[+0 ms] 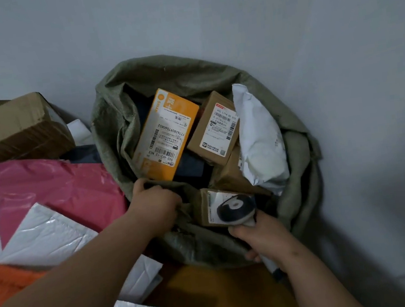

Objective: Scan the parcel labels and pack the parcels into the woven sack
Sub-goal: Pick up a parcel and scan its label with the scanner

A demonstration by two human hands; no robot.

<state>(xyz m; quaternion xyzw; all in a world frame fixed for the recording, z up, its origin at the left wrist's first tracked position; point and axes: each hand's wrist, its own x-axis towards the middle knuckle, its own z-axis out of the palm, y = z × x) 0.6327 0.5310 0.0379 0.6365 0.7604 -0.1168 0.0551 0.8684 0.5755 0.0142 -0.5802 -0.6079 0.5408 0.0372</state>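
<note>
Much inside the woven sack [295, 146] is buried: dark parcels lie in shadow under the boxes, and the small print on the labels is too fine to read. The sack is coarse grey-green weave, crumpled, its mouth rolled open against a pale wall. The left hand [155, 200] grips the near rim of the sack, fingers curled over the fabric. The right hand [257, 238] is wrapped round the pale handle of a scanner [236, 209], whose rounded black head points down at a small brown carton [207, 208] just inside the rim; the head covers most of that carton's label. Deeper in the sack lie an orange box [165, 135] whose white label shows "YT7628097560852" and "502-602-12 N03", a brown cardboard box [212, 128] with a white barcode label, and a puffy white poly mailer [260, 138] standing on end. Outside, at left, sit a pink plastic mailer [54, 191], glossy white mailers [45, 236], an orange bag [9, 281] and a dented open cardboard box [13, 129], partly cut off by the frame.
</note>
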